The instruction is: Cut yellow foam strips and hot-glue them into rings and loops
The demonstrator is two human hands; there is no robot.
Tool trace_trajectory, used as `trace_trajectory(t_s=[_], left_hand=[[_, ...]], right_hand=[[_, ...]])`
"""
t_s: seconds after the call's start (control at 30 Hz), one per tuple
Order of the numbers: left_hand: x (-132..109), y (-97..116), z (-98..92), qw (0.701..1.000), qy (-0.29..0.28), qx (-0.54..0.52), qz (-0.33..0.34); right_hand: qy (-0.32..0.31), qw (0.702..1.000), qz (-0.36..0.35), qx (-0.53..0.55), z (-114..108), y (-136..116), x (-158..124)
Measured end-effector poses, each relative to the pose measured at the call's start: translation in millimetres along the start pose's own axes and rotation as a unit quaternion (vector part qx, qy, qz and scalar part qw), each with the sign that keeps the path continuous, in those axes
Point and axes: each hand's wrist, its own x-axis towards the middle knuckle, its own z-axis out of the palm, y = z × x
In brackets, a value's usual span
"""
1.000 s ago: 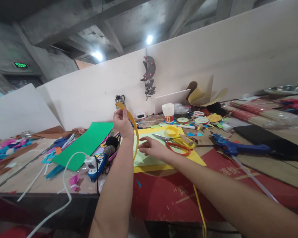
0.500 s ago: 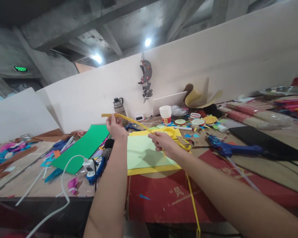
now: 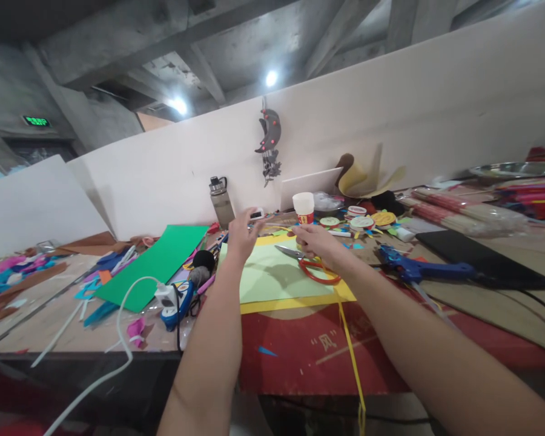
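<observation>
My left hand [image 3: 243,235] reaches out over the far edge of a light green sheet [image 3: 267,280], its fingers pinched on the end of a thin yellow strip [image 3: 350,354]. My right hand [image 3: 315,241] is closed on the same strip a little to the right. From there the strip trails back across the yellow sheet [image 3: 300,299] and the red mat [image 3: 309,357], then hangs off the table's front edge. Red-handled scissors [image 3: 317,274] lie on the sheets just under my right wrist.
A dark green sheet [image 3: 154,263], a blue tool with a white cable [image 3: 118,342] and paper scraps lie at the left. A blue glue gun [image 3: 420,268] and a black board [image 3: 481,257] are at the right. A bottle [image 3: 221,201], a paper cup [image 3: 303,208] and tape rolls stand before the white wall.
Both hands have dropped from a raised position and moved forward toward the back of the sheets, taking the yellow strip with them. The scissors, hidden a moment ago, show again.
</observation>
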Motion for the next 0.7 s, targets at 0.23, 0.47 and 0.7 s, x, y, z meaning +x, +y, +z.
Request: trace_trajectory(t_s=[0.23, 0.47, 0.7], left_hand=[[0, 12, -5.1, 0.995, -0.038, 0.089, -0.038], [8, 26, -8.0, 0.983, 0.034, -0.094, -0.152], [0, 30, 16.5, 0.846, -0.133, -0.386, -0.343]], right_hand=[[-0.098, 0.987, -0.019, 0.126, -1, -9, -6], [-0.174, 0.976, -0.059, -0.113, 3, -14, -16], [-0.014, 0.998, -0.062, 0.025, 7, -11, -8]])
